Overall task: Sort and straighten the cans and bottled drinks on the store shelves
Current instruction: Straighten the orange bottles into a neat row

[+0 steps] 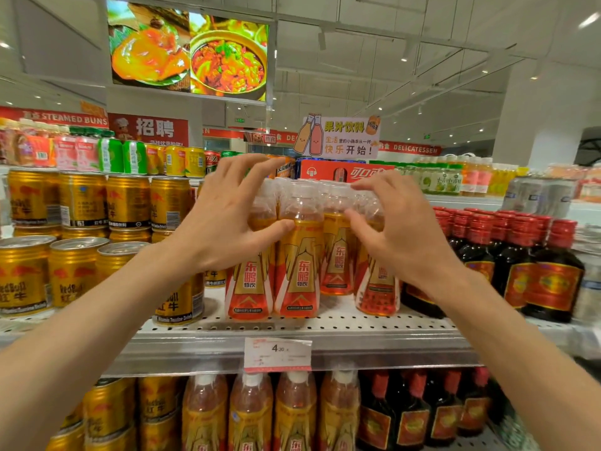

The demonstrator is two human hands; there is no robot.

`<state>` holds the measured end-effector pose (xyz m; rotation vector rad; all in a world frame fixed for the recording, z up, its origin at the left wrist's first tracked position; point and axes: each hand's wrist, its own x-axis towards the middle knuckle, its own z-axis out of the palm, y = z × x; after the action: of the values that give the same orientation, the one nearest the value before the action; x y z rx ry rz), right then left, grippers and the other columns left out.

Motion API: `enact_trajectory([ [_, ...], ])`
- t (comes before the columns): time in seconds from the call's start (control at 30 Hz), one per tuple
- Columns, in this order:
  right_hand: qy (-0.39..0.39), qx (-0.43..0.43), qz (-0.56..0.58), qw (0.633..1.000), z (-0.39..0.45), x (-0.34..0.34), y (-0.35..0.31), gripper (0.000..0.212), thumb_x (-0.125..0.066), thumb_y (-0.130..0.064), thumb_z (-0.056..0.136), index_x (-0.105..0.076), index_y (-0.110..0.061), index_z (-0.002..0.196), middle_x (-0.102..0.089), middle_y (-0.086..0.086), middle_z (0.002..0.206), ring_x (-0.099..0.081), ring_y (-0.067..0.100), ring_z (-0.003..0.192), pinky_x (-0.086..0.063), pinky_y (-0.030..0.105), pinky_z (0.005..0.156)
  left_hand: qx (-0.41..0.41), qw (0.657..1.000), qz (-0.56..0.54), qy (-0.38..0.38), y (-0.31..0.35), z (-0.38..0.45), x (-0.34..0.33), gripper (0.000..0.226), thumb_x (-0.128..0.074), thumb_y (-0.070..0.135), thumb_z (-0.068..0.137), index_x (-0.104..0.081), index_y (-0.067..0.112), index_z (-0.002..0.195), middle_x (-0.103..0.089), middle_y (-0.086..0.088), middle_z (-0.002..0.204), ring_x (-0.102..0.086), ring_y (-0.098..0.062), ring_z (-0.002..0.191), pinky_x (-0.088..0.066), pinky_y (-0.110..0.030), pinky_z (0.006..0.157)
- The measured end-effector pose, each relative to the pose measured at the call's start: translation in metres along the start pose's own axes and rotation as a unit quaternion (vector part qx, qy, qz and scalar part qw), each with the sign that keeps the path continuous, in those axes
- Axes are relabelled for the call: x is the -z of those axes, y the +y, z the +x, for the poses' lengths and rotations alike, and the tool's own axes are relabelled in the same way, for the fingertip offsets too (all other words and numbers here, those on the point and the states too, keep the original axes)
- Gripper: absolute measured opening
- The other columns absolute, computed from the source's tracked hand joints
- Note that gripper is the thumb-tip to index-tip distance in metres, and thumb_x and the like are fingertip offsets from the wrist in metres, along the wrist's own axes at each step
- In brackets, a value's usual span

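Left hand (224, 216) is at the left side of the bottle group (302, 255) on the middle shelf (292, 327). Its fingers are spread and slightly bent, reaching over the white caps; its thumb (279, 226) presses the shoulder of a front bottle. Whether the fingers close round a bottle cannot be told, since the hand hides the contact.

Right hand (400, 229) is at the right side of the same group. Its fingers are spread and bent, fingertips at the caps and necks, thumb toward the amber shoulder of a bottle. No firm grip shows.

Bottles: amber drink, gold and orange-red labels, white caps. Four stand in the near row at the shelf centre, with more rows behind. The rightmost near bottle (377, 288) leans slightly; the others stand upright.

Left of the bottles: gold cans (74, 275) in near and far rows, some stacked two high. Right of the bottles: dark bottles (549, 275) with red caps and red labels, upright, close-packed.

A price tag (278, 354) reading 4.20 hangs on the shelf's front edge below the bottle group. The lower shelf carries the same three products in the same left-to-right order. A juice sign (338, 136) stands above the top shelf, far centre.
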<state>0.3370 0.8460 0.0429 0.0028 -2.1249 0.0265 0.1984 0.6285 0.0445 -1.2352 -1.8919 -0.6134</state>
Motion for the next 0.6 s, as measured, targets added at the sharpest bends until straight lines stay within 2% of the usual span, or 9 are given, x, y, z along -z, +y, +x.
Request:
enact_trajectory([
  [0.07,0.015,-0.032,-0.050,0.998,0.007,0.005,0.016,0.047,-0.064,-0.034,0.094,-0.056,-0.010,0.134,-0.055,0.007,0.130,-0.047,0.022,0.125,-0.032,0.029,0.109,-0.014,0.999,0.032,0.004,0.014,0.011,-0.005,0.076,-0.049,0.065,0.086,-0.035,0.030,0.152,-0.041,0.002,0.148,-0.030,-0.018,0.138,-0.026,-0.046,0.116],
  [0.17,-0.040,-0.086,-0.068,0.993,0.007,0.003,0.029,0.060,-0.055,-0.043,0.098,-0.043,-0.009,0.146,-0.047,0.011,0.143,-0.044,0.026,0.132,-0.034,0.039,0.113,-0.003,0.997,0.070,-0.013,0.025,0.016,-0.017,0.073,-0.042,0.069,0.088,-0.037,0.033,0.152,-0.047,0.005,0.145,-0.035,-0.020,0.136,-0.022,-0.047,0.115],
  [0.23,-0.074,-0.104,-0.036,0.991,0.001,0.001,0.032,0.058,-0.053,-0.044,0.100,-0.039,-0.015,0.148,-0.044,0.007,0.145,-0.052,0.020,0.122,-0.040,0.037,0.104,-0.005,0.994,0.106,-0.014,0.026,0.014,-0.025,0.070,-0.039,0.069,0.089,-0.041,0.033,0.149,-0.053,0.006,0.140,-0.042,-0.020,0.130,-0.022,-0.045,0.112],
  [0.33,-0.087,-0.118,0.006,0.989,0.000,0.004,0.033,0.056,-0.058,-0.046,0.097,-0.040,-0.024,0.146,-0.045,0.002,0.140,-0.052,0.007,0.103,-0.039,0.028,0.095,-0.004,0.995,0.102,-0.005,0.025,0.013,-0.026,0.066,-0.041,0.068,0.089,-0.046,0.032,0.144,-0.056,0.006,0.133,-0.047,-0.019,0.121,-0.025,-0.044,0.107],
  [0.43,-0.064,-0.127,0.061,0.988,0.001,0.006,0.034,0.054,-0.064,-0.048,0.093,-0.048,-0.027,0.141,-0.051,-0.001,0.129,-0.061,0.013,0.104,-0.049,0.038,0.101,-0.004,0.995,0.097,0.000,0.025,0.014,-0.026,0.066,-0.041,0.067,0.088,-0.047,0.032,0.143,-0.057,0.005,0.130,-0.047,-0.018,0.119,-0.026,-0.044,0.106],
  [0.53,-0.050,-0.117,0.099,0.987,0.002,0.001,0.029,0.053,-0.067,-0.046,0.092,-0.052,-0.026,0.138,-0.053,-0.004,0.127,-0.062,0.008,0.096,-0.054,0.039,0.096,-0.002,0.996,0.093,0.005,0.026,0.013,-0.026,0.067,-0.039,0.067,0.087,-0.048,0.031,0.143,-0.057,0.005,0.130,-0.047,-0.018,0.119,-0.026,-0.044,0.106],
  [0.6,-0.045,-0.110,0.122,0.985,0.004,-0.005,0.022,0.052,-0.067,-0.046,0.092,-0.052,-0.026,0.138,-0.054,-0.005,0.127,-0.062,0.008,0.098,-0.055,0.040,0.095,-0.003,0.996,0.091,0.008,0.026,0.013,-0.026,0.067,-0.039,0.067,0.087,-0.049,0.030,0.142,-0.057,0.005,0.130,-0.047,-0.018,0.119,-0.025,-0.043,0.106],
])
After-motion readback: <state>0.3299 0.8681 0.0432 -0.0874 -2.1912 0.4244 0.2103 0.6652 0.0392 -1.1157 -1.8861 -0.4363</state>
